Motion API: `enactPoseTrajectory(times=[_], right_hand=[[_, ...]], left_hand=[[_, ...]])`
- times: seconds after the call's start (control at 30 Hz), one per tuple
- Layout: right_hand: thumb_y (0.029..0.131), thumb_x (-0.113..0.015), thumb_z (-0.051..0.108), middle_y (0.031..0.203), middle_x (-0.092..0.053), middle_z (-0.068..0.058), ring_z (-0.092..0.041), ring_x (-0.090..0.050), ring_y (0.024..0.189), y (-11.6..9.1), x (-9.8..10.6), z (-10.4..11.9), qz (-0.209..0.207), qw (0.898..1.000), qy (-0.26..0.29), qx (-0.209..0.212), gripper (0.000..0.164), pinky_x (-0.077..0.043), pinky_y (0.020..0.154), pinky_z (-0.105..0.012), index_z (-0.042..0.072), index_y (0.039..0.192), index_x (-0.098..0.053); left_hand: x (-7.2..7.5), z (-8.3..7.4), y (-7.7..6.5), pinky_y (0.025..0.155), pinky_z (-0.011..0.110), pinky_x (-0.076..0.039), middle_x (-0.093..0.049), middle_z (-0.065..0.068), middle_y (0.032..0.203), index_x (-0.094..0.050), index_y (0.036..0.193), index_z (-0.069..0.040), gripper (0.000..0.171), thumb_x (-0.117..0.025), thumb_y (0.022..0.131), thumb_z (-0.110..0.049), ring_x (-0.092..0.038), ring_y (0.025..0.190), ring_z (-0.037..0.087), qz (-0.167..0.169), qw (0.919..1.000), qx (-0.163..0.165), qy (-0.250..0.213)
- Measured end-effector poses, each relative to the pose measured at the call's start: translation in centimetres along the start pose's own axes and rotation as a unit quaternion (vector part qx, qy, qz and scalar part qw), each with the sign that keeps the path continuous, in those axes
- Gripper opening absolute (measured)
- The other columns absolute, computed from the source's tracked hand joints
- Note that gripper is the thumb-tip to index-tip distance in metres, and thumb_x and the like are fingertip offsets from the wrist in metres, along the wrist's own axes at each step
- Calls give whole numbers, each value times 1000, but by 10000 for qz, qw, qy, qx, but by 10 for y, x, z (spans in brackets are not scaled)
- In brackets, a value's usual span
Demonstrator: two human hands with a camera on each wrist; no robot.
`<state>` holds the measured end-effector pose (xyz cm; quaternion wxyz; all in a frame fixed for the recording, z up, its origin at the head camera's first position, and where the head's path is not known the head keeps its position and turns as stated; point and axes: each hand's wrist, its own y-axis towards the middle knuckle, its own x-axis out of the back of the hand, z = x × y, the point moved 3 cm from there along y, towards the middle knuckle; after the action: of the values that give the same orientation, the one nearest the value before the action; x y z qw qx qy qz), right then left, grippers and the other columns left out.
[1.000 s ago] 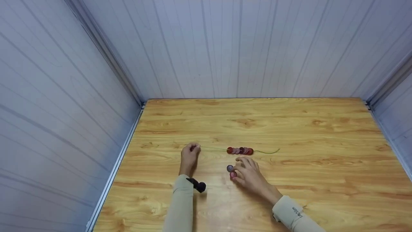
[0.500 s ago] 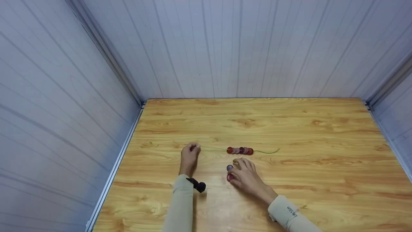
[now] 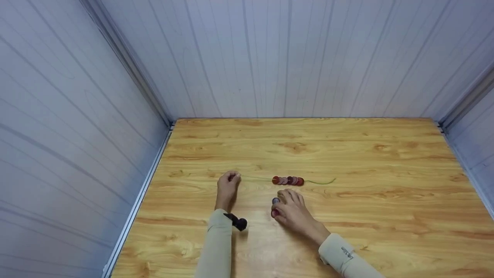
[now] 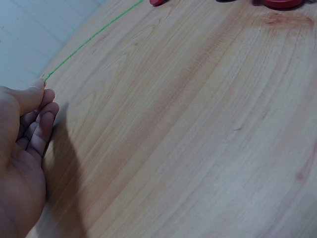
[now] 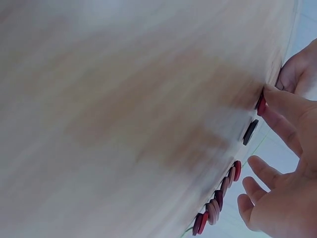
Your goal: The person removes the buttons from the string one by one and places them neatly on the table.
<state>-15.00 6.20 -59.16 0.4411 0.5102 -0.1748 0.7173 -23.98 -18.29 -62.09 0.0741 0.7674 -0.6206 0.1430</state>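
I find the left hand pinching thin green string leading to overlapping round reddish buttons; the right hand, outer fingers apart, pinches a round red button at the wooden table

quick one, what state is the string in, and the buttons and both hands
left hand: pinching the string's left end
right hand: thumb and index finger at the red button, apparently pinching it; other fingers spread
green string: nearly straight from left hand to button row; right tail curved, end free
button row: on the string, overlapping, lying on the table
red button: off the string, partly hidden
grey button: off the string, flat on the table
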Motion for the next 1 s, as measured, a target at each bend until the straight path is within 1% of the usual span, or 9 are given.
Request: enactPoseTrajectory(times=[0.13,0.3,0.53,0.7,0.87,1.0], right_hand=[[81,-76,24,132,-49,-18,-41,-35,129,0,-1,0,-45,9999,-108,29,17,-26,100,-59,21,96,-68],[81,-76,25,130,-50,-17,-40,-35,128,-1,-1,1,-51,9998,-169,49,17,-27,100,-59,21,96,-68],[81,-75,24,130,-51,-17,-39,-35,127,-1,0,0,-49,9999,-151,61,18,-27,99,-59,20,97,-69],[82,-75,24,130,-51,-18,-40,-36,128,-2,0,-1,-32,9999,-109,78,18,-27,100,-59,20,99,-68],[82,-74,24,131,-51,-17,-39,-36,127,-2,0,-1,-31,9999,-105,79,19,-27,100,-59,20,99,-68],[84,-72,26,130,-51,-16,-38,-37,127,-1,2,-1,-108,9999,-40,70,17,-27,99,-58,19,99,-67]], left_hand=[[0,0,0,73,28,-47,-64,6,86,-68,97,-5,14,-60,95,-16,-58,80,16,26,10000,-21,33],[-1,1,1,72,26,-46,-63,6,85,-68,96,-5,14,-61,94,-17,-57,79,15,-34,9999,-86,69],[-1,2,1,72,27,-46,-62,5,85,-67,96,-5,14,-61,94,-17,-56,79,16,-19,10000,32,-89],[-1,1,1,73,27,-47,-63,5,86,-68,97,-5,13,-61,94,-16,-57,81,16,-24,9999,71,-100],[-1,0,1,73,27,-47,-63,6,86,-68,97,-4,14,-61,94,-16,-57,81,16,-30,10000,10,-39],[0,0,1,73,27,-47,-63,7,86,-67,96,-4,13,-61,94,-16,-57,80,17,8,9999,-17,-136]])
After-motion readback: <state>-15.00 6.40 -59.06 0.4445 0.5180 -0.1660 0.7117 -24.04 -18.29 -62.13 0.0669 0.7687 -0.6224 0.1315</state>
